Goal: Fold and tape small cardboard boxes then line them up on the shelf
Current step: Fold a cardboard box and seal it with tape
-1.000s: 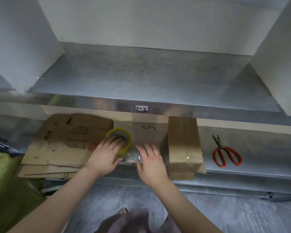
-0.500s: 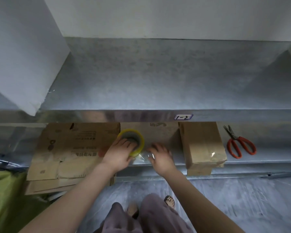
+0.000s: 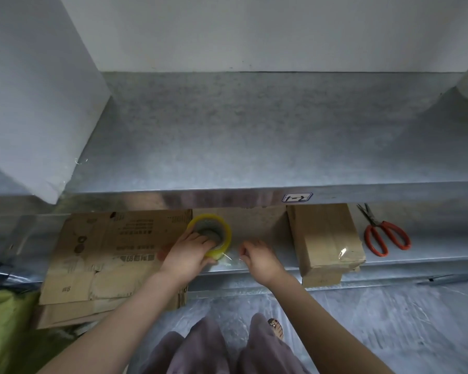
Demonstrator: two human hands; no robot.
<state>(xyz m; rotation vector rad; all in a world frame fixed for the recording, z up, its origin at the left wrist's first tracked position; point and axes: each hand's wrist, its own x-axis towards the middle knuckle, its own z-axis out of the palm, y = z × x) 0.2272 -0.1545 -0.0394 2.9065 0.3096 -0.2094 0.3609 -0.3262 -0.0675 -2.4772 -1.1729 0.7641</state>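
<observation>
A yellow roll of clear tape (image 3: 212,228) sits on the lower metal shelf (image 3: 430,255). My left hand (image 3: 185,253) grips the roll, fingers reaching into its core. Just to the right, my right hand (image 3: 257,259) pinches the loose clear tape end (image 3: 231,259) drawn out from the roll. A taped small cardboard box (image 3: 324,238) stands on the same shelf right of my hands. A flat brown cardboard sheet (image 3: 254,225) lies under the roll. The upper shelf (image 3: 254,136) is bare metal.
A stack of flattened cardboard boxes (image 3: 103,255) lies at the left of the lower shelf. Red-handled scissors (image 3: 384,237) lie at the right. White blocks (image 3: 35,98) stand on the upper shelf's left and right ends. Green fabric (image 3: 3,325) lies at the lower left. My feet show below.
The view has shifted so the upper shelf fills more of the frame. My right hand has gone from lying flat by the roll to pinching the tape end. My left hand stays on the roll.
</observation>
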